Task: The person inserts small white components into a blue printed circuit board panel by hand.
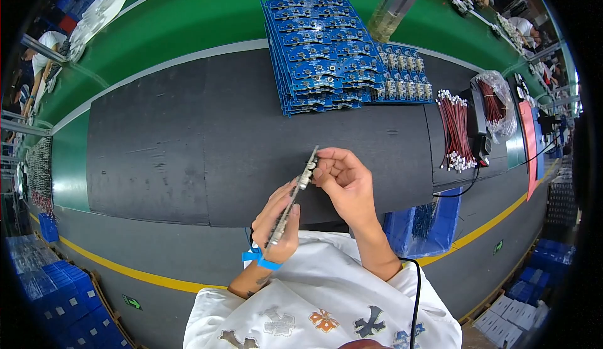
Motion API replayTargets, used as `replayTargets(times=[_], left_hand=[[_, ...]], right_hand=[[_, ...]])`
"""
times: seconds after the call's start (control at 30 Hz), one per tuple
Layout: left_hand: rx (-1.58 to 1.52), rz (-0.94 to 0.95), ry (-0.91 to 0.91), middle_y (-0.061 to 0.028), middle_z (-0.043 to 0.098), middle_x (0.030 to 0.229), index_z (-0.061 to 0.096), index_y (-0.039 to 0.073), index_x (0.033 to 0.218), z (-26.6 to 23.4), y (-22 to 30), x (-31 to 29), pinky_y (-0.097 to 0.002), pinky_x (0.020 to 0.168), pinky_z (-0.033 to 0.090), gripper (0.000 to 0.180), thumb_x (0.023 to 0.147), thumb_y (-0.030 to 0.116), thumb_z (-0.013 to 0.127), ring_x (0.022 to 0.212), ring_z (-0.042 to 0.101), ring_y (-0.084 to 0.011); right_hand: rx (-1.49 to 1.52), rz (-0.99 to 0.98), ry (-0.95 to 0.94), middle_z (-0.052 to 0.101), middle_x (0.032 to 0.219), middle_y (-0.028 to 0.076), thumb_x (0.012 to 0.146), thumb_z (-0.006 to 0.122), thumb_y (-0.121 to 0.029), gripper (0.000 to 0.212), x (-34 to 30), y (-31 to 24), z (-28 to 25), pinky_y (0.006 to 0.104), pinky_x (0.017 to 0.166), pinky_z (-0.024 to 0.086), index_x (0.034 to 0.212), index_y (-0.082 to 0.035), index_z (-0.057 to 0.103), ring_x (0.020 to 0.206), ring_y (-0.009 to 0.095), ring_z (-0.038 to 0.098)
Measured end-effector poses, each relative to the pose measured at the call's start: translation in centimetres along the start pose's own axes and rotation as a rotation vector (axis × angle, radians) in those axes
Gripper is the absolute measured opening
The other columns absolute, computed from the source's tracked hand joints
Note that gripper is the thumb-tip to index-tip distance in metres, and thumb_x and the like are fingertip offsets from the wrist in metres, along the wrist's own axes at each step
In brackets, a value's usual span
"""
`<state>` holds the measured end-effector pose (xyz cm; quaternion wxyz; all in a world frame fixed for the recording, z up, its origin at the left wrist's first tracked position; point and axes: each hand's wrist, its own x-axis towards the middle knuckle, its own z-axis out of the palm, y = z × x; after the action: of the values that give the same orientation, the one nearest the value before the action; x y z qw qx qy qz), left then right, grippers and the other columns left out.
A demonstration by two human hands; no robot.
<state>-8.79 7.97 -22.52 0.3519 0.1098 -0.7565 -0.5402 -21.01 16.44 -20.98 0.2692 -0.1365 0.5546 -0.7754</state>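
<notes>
**A Thin Board (284, 220) Was Held Up Near the Edge of the Black Desk (151, 142)**

On the right side of the desk you had a clear plastic bag (500, 126) with dark red wires in it. Just beside it, a bunch of red wires (453, 126) with white ends lay loose on the desk. A blue bin (403, 231) stood low by the near edge, to your right. Something dark was in it, too hazy to name. Blue crates (70, 302) were piled on the floor, far down on your left.

A tall stack of blue boards (314, 54) sat at the back of the desk, and a lower stack with white parts (405, 76) sat right next to it.

The thin board was between your hands, tipped so its top end leaned right and you saw mostly its side. Your left hand (275, 231) held the low part, with fingers on one side and the thumb on the other. Your right hand (347, 189) was up by the top end, thumb and pointer finger close together, pinching at the board's edge. Its other fingers were curled in. Both your arms were bent, and a blue band (269, 264) went around your left wrist.
</notes>
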Motion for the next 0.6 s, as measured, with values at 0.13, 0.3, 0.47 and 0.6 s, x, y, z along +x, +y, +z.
replayTargets(times=[0.13,0.3,0.47,0.6], left_hand=[[-0.030,-0.045,0.018,-0.0251,0.058,0.107,0.052,-0.006,0.104,-0.1,0.0,0.1,-0.0445,0.090,0.043,0.032,0.074,-0.013,0.056,0.102,0.056,-0.0389],[0.045,-0.048,0.106,-0.0164,0.063,0.087,0.058,-0.008,0.090,0.4,-0.1,0.0,-0.0288,0.068,0.047,0.014,0.077,-0.004,0.061,0.074,0.061,-0.0212],[0.027,0.023,0.080,-0.0222,0.060,0.102,0.058,-0.009,0.098,0.6,0.2,0.4,-0.0339,0.082,0.046,0.021,0.077,-0.005,0.059,0.092,0.061,-0.0269],[0.006,0.035,0.081,-0.0225,0.060,0.101,0.058,-0.010,0.098,0.4,0.2,0.4,-0.0343,0.083,0.046,0.021,0.077,-0.006,0.058,0.092,0.061,-0.0275]], right_hand=[[-0.101,-0.014,-0.003,0.059,0.085,0.005,0.079,0.058,0.007,0.027,0.0,0.4,-0.6,0.0193,0.070,0.047,0.104,0.005,0.052,0.078,0.008,0.057],[-0.101,-0.033,0.045,0.060,0.087,0.008,0.078,0.059,0.008,0.027,-0.3,-1.0,0.7,0.0213,0.073,0.048,0.105,0.005,0.051,0.082,0.011,0.058],[0.090,0.015,-0.025,0.060,0.087,0.008,0.079,0.060,0.007,0.030,-0.4,-1.7,1.0,0.0226,0.073,0.048,0.106,0.004,0.048,0.081,0.011,0.058],[0.141,0.092,-0.071,0.060,0.087,0.008,0.080,0.060,0.005,0.028,-0.3,-1.9,0.4,0.0216,0.072,0.048,0.105,0.003,0.048,0.080,0.010,0.058]])
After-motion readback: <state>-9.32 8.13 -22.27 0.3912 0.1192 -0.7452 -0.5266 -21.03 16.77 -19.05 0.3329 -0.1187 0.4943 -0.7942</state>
